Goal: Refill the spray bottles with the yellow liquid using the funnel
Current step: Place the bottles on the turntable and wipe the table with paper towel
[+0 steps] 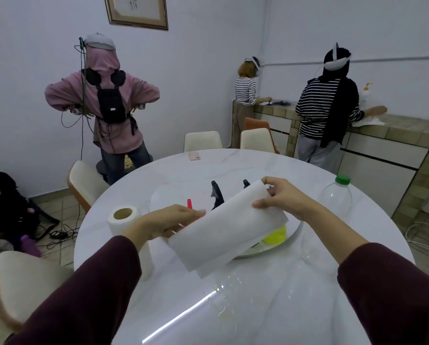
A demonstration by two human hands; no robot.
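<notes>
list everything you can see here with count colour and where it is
paper towel sheet: 1, white, held over the tray
paper towel roll: 1, white, table left
spray bottle heads: 2, black, behind the sheet
yellow liquid: 1 patch, under the sheet's right edge
tray: 1, pale, table centre
plastic bottle: 1, clear, green cap, table right
phone: 1, pink, table's far edge
spill: droplets, near table edge
people: 3, background
left hand: holds sheet
right hand: pinches sheet
</notes>
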